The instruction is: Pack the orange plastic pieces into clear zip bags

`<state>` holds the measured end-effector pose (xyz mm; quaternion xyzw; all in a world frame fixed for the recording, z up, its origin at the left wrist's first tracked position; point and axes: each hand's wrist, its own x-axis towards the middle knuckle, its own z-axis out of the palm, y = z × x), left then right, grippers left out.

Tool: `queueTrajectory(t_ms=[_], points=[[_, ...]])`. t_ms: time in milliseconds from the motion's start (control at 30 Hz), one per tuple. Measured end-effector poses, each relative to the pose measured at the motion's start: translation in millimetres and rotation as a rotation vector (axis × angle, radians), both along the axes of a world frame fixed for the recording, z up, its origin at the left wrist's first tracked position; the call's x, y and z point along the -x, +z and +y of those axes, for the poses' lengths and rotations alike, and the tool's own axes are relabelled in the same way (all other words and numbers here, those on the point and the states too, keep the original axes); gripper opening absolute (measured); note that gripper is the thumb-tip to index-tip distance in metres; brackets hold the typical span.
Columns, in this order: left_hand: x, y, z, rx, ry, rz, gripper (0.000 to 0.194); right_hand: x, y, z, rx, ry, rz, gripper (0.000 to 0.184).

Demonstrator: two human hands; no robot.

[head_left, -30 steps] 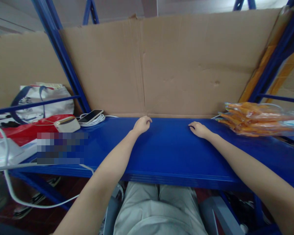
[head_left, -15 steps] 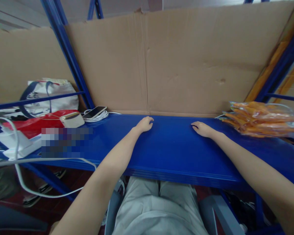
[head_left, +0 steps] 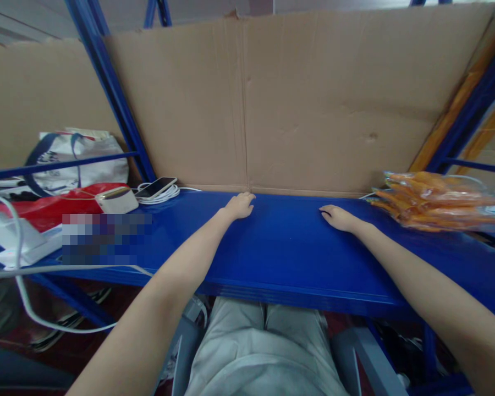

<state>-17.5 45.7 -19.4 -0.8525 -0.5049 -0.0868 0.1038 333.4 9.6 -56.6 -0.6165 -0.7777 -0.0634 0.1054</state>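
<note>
My left hand (head_left: 240, 205) rests at the back of the blue shelf top (head_left: 289, 264), close to the cardboard panel's lower edge. Its fingers point forward, slightly bent and apart, with nothing in them. Across a stretch of blue surface, my right hand (head_left: 338, 218) lies with its fingers loosely curved toward the left hand. A small gap shows between its thumb and fingers, and no object is in it. To the right of that hand sits a stack of orange items in clear plastic bags (head_left: 433, 201).
A cardboard panel (head_left: 313, 99) stands along the back between blue posts. On the left are a phone (head_left: 157, 188) on a coiled white cable (head_left: 165, 196), a cream-coloured box-like object (head_left: 117, 201), a red bag (head_left: 53, 206), a white tote bag (head_left: 94, 162) and a looping white cord (head_left: 21, 286).
My left hand has opened slightly, its fingers stretching further forward and outward. My right hand stays nearly as it was. The view has shifted a little.
</note>
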Motion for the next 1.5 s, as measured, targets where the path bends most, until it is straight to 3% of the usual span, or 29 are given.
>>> queueTrajectory(t_ms=[133,267,533,733,800,933,1167,1333,1500], points=[[3.9,8.9,-5.1,0.031,0.021,0.12,0.046,2.7,2.7,-3.0,0.021,-0.01,0.015,0.046],[27.4,15.9,-10.3,0.026,0.061,0.177,0.047,0.9,1.9,-1.4,0.018,-0.001,0.028,0.045],[95.2,17.8,-12.4,-0.041,0.323,0.041,0.048,-3.9,-3.2,5.2,0.012,-0.007,0.016,0.045],[107.9,10.7,-18.9,-0.033,0.395,-0.05,0.05,-6.5,-5.2,6.2,-0.021,0.018,0.029,0.042],[106.0,11.3,-23.7,-0.052,0.477,-0.092,0.052,-7.1,-5.6,6.4,-0.022,0.022,0.025,0.042],[113.0,12.3,-31.6,-0.144,0.767,-0.219,0.063,-6.9,-4.8,5.5,-0.018,0.018,0.008,0.043],[153.7,7.1,-37.9,0.007,1.037,-0.43,0.073,-4.7,-2.9,2.4,-0.007,0.012,0.002,0.043],[160.5,5.8,-39.4,0.077,1.084,-0.468,0.074,-4.6,-3.0,2.8,-0.003,0.005,0.005,0.045],[154.6,6.0,-38.1,-0.005,1.013,-0.409,0.074,-4.8,-1.7,2.4,-0.013,0.023,0.036,0.043]])
